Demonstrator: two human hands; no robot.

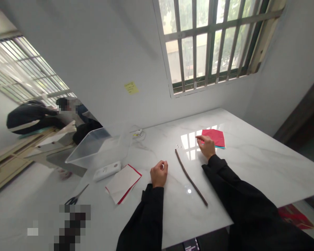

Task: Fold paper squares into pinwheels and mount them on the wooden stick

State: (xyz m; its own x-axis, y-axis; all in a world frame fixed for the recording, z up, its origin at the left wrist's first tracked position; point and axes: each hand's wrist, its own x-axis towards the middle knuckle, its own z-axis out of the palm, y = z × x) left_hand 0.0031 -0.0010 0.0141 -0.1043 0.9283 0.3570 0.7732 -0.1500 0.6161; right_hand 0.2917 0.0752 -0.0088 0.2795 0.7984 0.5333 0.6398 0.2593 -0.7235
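On the marble table [253,167], a brown rod [190,177] lies slantwise between the hands, nearer the left hand [159,173], fingers [163,166] curled shut, than the right hand [206,147], fingers [201,140] together.

The room was enclosed by white-painted walls [99,52], and a yellow sticky note [131,88] was stuck to one of them. Daylight was admitted through a window [209,42] fitted with metal bars, beyond which green foliage could be seen. A white marble worktop [253,157] was set against that wall, and the window was reflected in its polished surface. A dark wooden frame [298,108] was seen at the right, and a second, brightly lit window [28,69] was seen at the far left.
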